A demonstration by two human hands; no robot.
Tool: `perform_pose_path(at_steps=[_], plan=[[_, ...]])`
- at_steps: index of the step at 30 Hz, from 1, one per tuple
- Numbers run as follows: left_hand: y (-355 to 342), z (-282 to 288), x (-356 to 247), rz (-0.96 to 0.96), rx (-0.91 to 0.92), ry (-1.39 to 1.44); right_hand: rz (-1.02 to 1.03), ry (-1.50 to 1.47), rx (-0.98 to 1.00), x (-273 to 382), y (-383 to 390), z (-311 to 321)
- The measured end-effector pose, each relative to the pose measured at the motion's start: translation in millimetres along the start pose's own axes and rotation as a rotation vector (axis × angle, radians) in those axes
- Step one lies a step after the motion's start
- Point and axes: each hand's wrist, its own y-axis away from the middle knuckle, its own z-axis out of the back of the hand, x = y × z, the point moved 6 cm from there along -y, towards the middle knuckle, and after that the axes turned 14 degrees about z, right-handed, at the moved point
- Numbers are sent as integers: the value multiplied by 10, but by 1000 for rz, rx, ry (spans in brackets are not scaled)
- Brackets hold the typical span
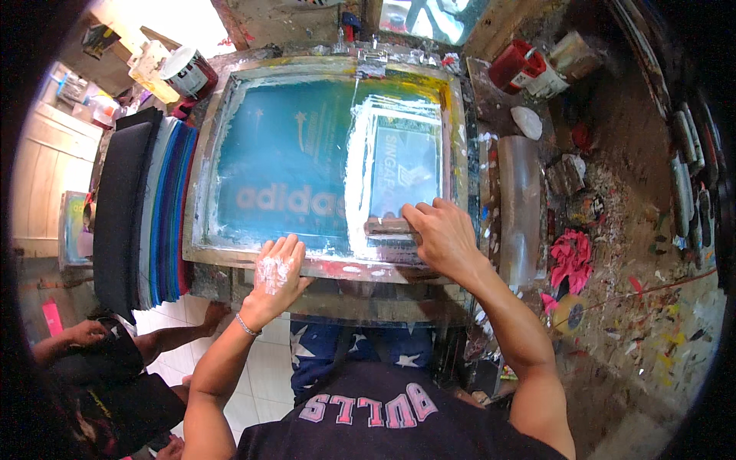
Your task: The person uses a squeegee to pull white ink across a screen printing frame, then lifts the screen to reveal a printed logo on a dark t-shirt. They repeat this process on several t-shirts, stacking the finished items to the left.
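A wooden-framed printing screen (197, 165) with blue-green mesh lies in front of me. Its right part has a lighter stencil window (408, 165) bordered by white ink (356, 165). My right hand (445, 234) is closed around a squeegee (389, 226), whose blade lies across the near end of that window. The fingers hide the squeegee's right end. At the screen's near edge, left of centre, my left hand (276, 272) rests with its fingers stretched over the frame and its thumb apart. White ink smears the back of this hand.
To the left stands a stack of dark and blue fabric pieces (165, 211). Paint tubs (188, 73) and a red container (515, 67) sit behind the screen. On the right are a clear roll (520, 207) and a pink cloth (571, 261). Another person's arm (180, 337) shows lower left.
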Motion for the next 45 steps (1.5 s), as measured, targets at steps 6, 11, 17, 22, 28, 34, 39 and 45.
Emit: perform_pose_path(at_steps=[6,11,17,22,28,34,39,45], plan=[[36,-92,41,82,33,17,-26,141,-192,-953,-828,273],[65,-118,65,126,45,59,-237,212,2,-1734,-1725,267],[53,-145,93,147,89,72,110,79,87,-1176,-1655,133],[62,-133,79,132,43,64,361,9,214,-391,-1039,-105],[80,-109,58,121,-10,86,374,24,129,130,-262,14],[92,-125,65,124,-25,70,-40,29,-48,172,62,196],[90,-129,60,113,-48,67,-82,104,-115,133,50,53],[91,-143,88,118,-73,99,-102,63,-57,78,-2,86]])
